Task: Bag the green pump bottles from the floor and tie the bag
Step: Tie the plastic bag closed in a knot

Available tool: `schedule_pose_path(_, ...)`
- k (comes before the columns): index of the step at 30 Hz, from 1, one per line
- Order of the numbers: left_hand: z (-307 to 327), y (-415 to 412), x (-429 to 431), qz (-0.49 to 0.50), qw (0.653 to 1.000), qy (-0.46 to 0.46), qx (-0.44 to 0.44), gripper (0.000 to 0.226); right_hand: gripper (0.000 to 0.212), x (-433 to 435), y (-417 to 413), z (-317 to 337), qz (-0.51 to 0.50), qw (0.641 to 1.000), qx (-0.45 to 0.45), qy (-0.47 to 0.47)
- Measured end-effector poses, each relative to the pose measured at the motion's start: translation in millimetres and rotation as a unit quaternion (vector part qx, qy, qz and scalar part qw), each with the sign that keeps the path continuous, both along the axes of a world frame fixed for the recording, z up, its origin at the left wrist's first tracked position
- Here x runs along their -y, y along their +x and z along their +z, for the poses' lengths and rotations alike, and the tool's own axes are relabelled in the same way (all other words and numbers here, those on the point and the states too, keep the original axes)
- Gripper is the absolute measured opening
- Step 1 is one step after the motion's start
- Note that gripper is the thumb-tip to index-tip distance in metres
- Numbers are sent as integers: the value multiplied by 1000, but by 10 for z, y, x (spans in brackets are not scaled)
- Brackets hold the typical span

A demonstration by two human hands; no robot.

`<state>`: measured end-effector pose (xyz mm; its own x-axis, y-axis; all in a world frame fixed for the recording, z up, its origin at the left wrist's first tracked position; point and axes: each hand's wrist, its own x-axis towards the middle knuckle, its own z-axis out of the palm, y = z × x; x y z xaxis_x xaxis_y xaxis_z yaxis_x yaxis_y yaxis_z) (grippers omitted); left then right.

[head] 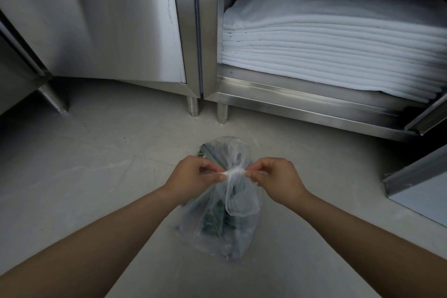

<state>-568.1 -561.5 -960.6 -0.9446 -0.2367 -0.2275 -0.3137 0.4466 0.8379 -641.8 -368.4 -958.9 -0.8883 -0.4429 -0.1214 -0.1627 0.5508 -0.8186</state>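
Clear plastic bag (217,222) stands on the floor (84,176), green pump bottles (215,221) inside. Left hand (193,174) and right hand (275,176) each pinch a bag tail, pulling apart to cinch the knot (234,173).

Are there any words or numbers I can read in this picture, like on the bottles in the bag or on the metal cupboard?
None can be read.
Green pump bottles inside the plastic bag: pale markings, too blurred to read.
Metal cupboard door: only scratches, no words.
Stacked white towels: no label showing.
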Motion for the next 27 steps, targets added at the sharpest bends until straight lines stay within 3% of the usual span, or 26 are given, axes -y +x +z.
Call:
schedule_pose_path(4, 181, -17, 88, 30, 997, 72, -11, 6, 4, 52, -43, 147, -3, 998, 26, -56)
schedule_pose_path(11, 509, -44, 273, 14, 998, 32, -61, 7, 15, 39, -197, 426, 39, 990, 40, -128)
schedule_pose_path(15, 199, 172, 445, 9, 1000, -5, -3, 18, 17, -347, -131, 200, 32, 995, 68, -71)
schedule_pose_path(22, -118, 275, 371, -4, 998, 40, 53, 17, 7, -526, -171, 80, 23, 992, 116, -54)
schedule_pose_path(27, -236, 250, 277, -82, 995, -30, 57, 4, 10, -676, -194, -21, 75, 989, 29, 121)
